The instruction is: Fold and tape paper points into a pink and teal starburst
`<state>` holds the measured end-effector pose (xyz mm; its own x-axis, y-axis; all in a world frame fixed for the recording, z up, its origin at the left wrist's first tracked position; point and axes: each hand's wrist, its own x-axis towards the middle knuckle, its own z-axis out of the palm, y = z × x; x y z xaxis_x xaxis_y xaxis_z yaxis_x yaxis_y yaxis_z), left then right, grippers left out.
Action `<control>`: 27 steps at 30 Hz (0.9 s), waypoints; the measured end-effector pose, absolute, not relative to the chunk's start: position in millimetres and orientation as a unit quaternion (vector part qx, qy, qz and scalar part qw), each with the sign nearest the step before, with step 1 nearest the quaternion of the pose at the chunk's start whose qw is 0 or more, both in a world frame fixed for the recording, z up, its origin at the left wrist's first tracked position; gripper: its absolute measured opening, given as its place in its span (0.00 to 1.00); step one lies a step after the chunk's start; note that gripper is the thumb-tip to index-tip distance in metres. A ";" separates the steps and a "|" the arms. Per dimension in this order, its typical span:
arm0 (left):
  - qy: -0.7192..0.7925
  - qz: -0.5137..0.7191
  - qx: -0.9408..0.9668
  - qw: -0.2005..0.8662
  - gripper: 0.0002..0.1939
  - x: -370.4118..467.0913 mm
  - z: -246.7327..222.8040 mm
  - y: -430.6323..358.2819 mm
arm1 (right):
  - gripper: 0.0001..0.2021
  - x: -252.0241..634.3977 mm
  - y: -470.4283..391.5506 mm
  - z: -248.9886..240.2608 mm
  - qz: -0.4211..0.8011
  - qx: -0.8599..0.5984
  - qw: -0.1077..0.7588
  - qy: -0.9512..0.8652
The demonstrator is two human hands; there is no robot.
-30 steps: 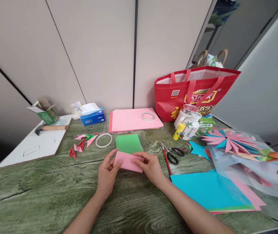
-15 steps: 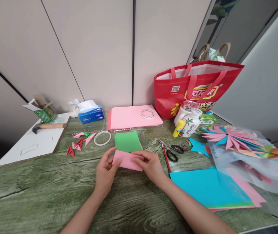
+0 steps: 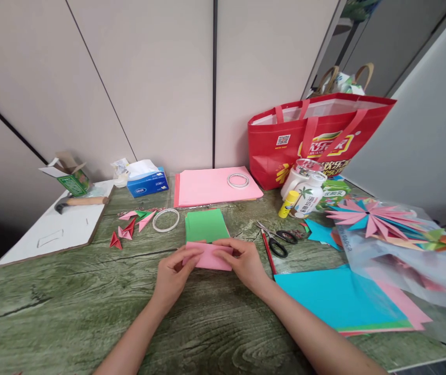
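Note:
A folded pink paper is held level between my two hands, low over the front of the table. My left hand pinches its left end, thumb on the near face and fingers behind. My right hand grips the right end the same way. Just beyond the paper lies a stack of green paper squares. Small folded paper pieces in red, pink and green rest to the left, beside a roll of white tape.
Scissors, a red pencil and blue sheets lie right of my hands. A glue stick, a red bag and paper stars stand farther right. Behind are pink sheets and a tissue box; a hammer lies left.
The pink paper has turned from slanting to nearly level. My left fingers have shifted inward along it, and their grip has closed; my right hand stays on its end.

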<state>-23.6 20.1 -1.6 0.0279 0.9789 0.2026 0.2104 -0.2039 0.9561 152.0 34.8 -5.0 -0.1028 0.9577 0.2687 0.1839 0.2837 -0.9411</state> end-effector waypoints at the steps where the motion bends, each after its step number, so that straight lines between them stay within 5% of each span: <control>1: 0.498 0.485 0.605 0.388 0.07 -23.8 -1.7 20.1 | 0.07 152.1 34.9 -5.3 0.391 -0.451 0.495 -0.631; 27: 0.515 0.461 0.616 0.377 0.10 -21.7 2.3 18.6 | 0.07 152.2 34.2 -3.1 0.388 -0.449 0.502 -0.629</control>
